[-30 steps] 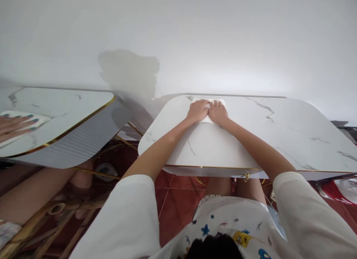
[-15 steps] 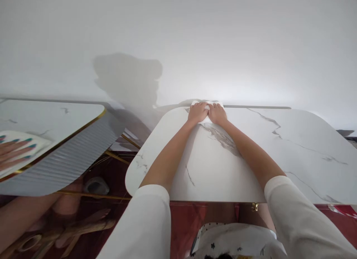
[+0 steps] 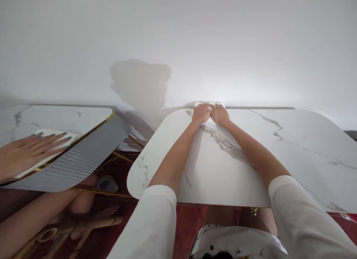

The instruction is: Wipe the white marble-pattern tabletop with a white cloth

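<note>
A folded white cloth (image 3: 208, 120) lies at the far edge of the white marble-patterned table (image 3: 301, 132) in front of me, close to the wall. My left hand (image 3: 201, 113) and my right hand (image 3: 220, 114) rest side by side on top of it, thumbs nearly touching. The fingers of both hands bend over the cloth and press it to the tabletop, covering much of it. Both of my arms are stretched forward across the table.
At left stands a second marble-patterned table (image 3: 61, 117) with a ribbed grey side (image 3: 92, 151) and gold trim. Another person's hand (image 3: 36, 149) lies flat there on a white cloth (image 3: 74, 136). A pale wall (image 3: 223, 39) runs behind both tables. Below is a dark red floor (image 3: 184, 229).
My hands and the cloth stay at the table's far edge, with almost no shift. The view has turned slightly left, and more of the other person's hand and cloth shows.
</note>
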The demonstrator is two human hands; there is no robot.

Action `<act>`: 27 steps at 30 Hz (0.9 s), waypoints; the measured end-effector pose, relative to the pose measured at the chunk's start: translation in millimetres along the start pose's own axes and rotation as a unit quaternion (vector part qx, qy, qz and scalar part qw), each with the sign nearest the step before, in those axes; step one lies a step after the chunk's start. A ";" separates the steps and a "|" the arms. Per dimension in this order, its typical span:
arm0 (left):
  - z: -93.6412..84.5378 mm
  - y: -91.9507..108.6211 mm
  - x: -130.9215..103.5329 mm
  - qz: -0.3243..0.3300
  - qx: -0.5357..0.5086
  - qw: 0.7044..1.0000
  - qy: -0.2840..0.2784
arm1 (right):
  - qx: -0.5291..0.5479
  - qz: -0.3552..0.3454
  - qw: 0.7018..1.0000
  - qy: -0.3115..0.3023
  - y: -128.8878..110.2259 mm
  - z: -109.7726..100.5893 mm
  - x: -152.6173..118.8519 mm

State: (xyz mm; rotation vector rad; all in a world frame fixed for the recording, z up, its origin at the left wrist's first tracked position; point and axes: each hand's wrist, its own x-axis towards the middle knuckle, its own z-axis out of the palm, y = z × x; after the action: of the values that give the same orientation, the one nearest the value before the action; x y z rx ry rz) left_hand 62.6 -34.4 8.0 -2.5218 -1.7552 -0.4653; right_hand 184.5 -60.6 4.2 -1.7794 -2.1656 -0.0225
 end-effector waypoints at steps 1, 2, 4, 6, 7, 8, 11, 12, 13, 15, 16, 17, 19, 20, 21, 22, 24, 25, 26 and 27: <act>0.6 5.0 0.4 0.002 0.003 1.000 0.000 | -0.002 0.001 1.000 -0.001 4.2 -1.8 -1.8; 1.2 10.2 1.4 0.005 0.005 1.000 0.001 | -0.004 0.003 1.000 -0.001 8.9 -3.7 -3.5; 2.6 20.1 4.6 0.012 0.002 1.000 0.003 | -0.008 0.010 1.000 0.001 18.4 -7.3 -6.2; 3.9 27.1 8.5 0.020 -0.007 1.000 0.002 | -0.010 0.016 1.000 0.002 25.9 -9.7 -7.8; 4.5 29.0 10.1 0.024 -0.011 1.000 0.001 | -0.012 0.019 1.000 0.002 28.4 -10.4 -8.1; 5.0 29.9 11.4 0.027 -0.016 1.000 0.000 | -0.013 0.021 1.000 0.003 29.9 -10.6 -8.2; 6.2 28.6 11.6 0.037 -0.025 0.999 0.000 | -0.012 0.026 1.000 0.011 30.3 -9.8 -8.9; 6.4 27.8 10.3 0.040 -0.028 0.999 0.001 | -0.010 0.027 0.999 0.014 29.7 -9.3 -9.9; 6.5 27.2 8.4 0.042 -0.030 0.999 0.001 | -0.006 0.026 0.999 0.017 28.9 -9.0 -11.4; 6.0 27.0 3.1 0.044 -0.032 0.998 0.000 | -0.002 0.024 1.000 0.019 27.2 -8.8 -16.5; 5.5 27.4 -0.3 0.045 -0.034 0.998 0.001 | -0.001 0.023 1.000 0.019 26.2 -9.0 -19.8; 4.9 28.0 -3.9 0.047 -0.035 0.998 0.001 | -0.001 0.023 1.000 0.019 25.2 -9.5 -23.6; 3.3 29.6 -11.5 0.056 -0.038 0.998 0.005 | -0.002 0.026 0.999 0.019 22.7 -10.7 -31.8; 2.4 30.4 -15.5 0.061 -0.039 0.997 0.007 | 0.000 0.029 0.999 0.020 21.3 -11.4 -35.9; 1.5 31.2 -19.6 0.066 -0.040 0.997 0.008 | 0.001 0.032 0.999 0.021 19.7 -12.1 -40.1; 0.5 31.9 -23.8 0.071 -0.040 0.997 0.009 | 0.003 0.034 0.999 0.022 17.9 -12.8 -44.2; -1.8 33.5 -32.8 0.074 -0.036 0.997 0.010 | 0.003 0.037 0.999 0.023 14.0 -14.0 -52.6; -3.2 34.4 -37.7 0.074 -0.033 0.997 0.010 | 0.002 0.037 0.999 0.023 11.8 -14.7 -56.9; -4.8 35.3 -43.0 0.074 -0.031 0.997 0.010 | 0.000 0.038 0.999 0.024 9.6 -15.3 -61.5; -6.7 36.3 -48.6 0.073 -0.029 0.997 0.007 | -0.002 0.037 0.999 0.024 7.3 -16.0 -66.4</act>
State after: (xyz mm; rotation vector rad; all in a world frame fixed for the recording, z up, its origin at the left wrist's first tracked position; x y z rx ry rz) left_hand 79.1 -93.1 6.8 -2.6556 -1.5600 -0.5326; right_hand 206.0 -125.7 0.2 -1.8420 -2.0666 -0.0505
